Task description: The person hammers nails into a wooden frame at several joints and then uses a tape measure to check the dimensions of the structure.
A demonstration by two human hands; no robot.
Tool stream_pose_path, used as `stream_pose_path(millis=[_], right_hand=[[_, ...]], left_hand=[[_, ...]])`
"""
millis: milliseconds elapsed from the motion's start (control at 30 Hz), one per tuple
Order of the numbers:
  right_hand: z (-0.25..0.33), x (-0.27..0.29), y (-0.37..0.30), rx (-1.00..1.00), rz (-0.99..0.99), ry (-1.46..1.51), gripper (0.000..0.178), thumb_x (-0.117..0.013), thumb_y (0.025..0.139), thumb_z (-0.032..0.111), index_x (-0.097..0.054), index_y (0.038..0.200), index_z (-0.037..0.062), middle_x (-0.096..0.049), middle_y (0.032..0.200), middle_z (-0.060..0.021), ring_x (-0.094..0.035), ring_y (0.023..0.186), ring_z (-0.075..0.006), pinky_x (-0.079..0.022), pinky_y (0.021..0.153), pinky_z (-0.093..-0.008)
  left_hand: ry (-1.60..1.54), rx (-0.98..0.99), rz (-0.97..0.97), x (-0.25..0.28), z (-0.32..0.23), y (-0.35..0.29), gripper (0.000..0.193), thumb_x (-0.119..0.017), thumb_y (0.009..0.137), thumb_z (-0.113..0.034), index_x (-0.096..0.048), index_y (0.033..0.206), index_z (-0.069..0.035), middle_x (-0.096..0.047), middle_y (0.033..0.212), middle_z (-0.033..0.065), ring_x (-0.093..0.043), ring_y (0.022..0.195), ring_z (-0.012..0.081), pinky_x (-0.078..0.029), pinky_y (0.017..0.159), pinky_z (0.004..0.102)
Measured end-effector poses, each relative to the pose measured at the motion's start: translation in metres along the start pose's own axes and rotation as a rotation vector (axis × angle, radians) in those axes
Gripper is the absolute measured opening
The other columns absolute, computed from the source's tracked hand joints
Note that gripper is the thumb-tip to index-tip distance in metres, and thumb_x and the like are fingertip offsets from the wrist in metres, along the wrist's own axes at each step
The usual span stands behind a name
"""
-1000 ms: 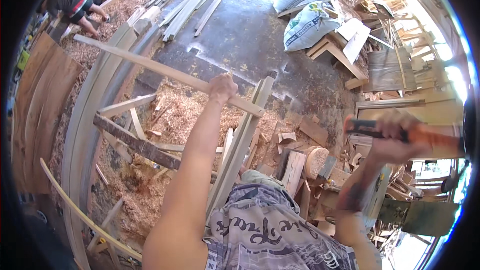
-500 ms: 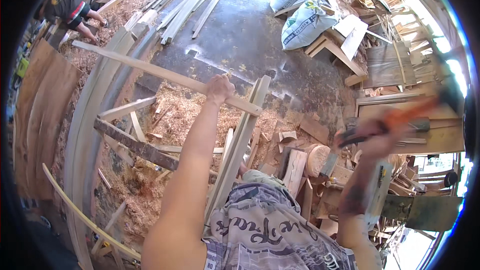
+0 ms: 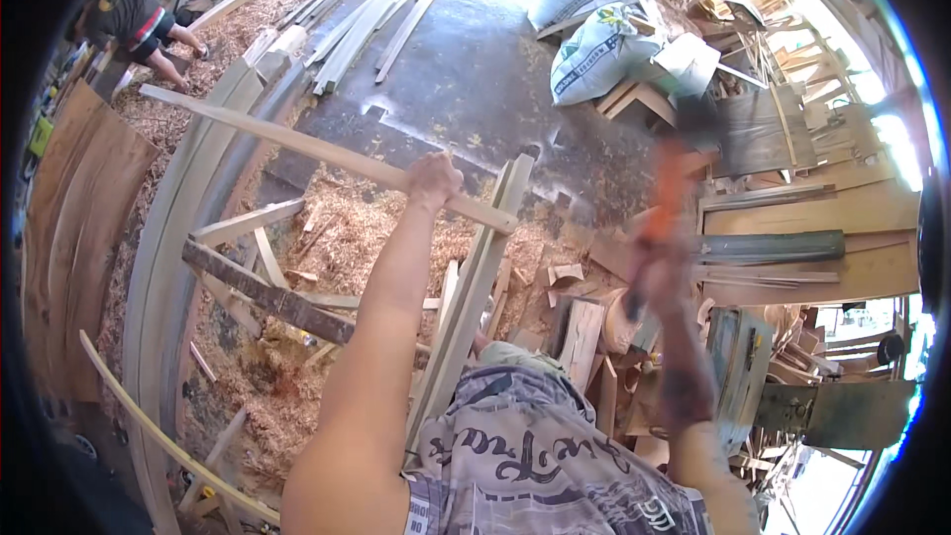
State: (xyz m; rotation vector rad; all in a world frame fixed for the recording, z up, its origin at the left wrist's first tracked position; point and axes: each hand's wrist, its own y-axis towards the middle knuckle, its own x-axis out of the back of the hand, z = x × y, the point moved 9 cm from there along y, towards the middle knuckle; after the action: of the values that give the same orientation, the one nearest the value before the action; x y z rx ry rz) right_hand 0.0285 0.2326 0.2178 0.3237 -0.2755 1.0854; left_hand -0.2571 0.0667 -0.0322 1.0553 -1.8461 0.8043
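My left hand (image 3: 434,181) is closed over a long, narrow wooden strip (image 3: 317,150), close to its right end. That end rests across the top of a long wooden beam (image 3: 474,287), which leans beside my body. In my right hand (image 3: 659,282), blurred by motion, is a hammer (image 3: 669,188) with an orange handle and a dark head. Its head is raised well to the right of the strip's end, apart from the wood.
A wooden trestle (image 3: 267,292) stands among shavings at left, beside long boards (image 3: 188,218). Filled sacks (image 3: 594,59) lie at the far right, near wood offcuts and a workbench (image 3: 872,208). Another person (image 3: 129,20) crouches at the far left.
My right hand has swung the hammer leftward, from the far right toward the middle, and its head now points up. My left hand and the strip have stayed in place.
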Motion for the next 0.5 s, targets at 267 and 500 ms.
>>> stream_pose_path(millis=[267,500], right_hand=[[0.003,0.011,-0.04,0.601,-0.25,0.329,0.063,-0.039,0.091,0.071,-0.053,0.08,0.0101,-0.042,0.06,0.0004,-0.042,0.055,-0.0119,-0.038,0.05,-0.0302],[-0.154,-0.061,-0.072,-0.592,-0.02,0.177,0.039,-0.053,0.1,0.038,-0.059,0.086,0.0024,-0.05,0.058,-0.0022,-0.051,0.05,-0.0139,-0.041,0.046,-0.0307]], left_hand=[[-0.072,-0.018,0.113,-0.015,-0.021,0.001,0.03,-0.055,0.077,-0.022,-0.075,0.085,-0.001,-0.073,0.092,0.0189,-0.072,0.088,0.0335,-0.056,0.084,0.0396],[0.063,-0.174,0.107,-0.015,-0.01,0.01,0.027,-0.057,0.079,-0.025,-0.075,0.081,-0.005,-0.073,0.092,0.0185,-0.072,0.087,0.0322,-0.057,0.079,0.0418]])
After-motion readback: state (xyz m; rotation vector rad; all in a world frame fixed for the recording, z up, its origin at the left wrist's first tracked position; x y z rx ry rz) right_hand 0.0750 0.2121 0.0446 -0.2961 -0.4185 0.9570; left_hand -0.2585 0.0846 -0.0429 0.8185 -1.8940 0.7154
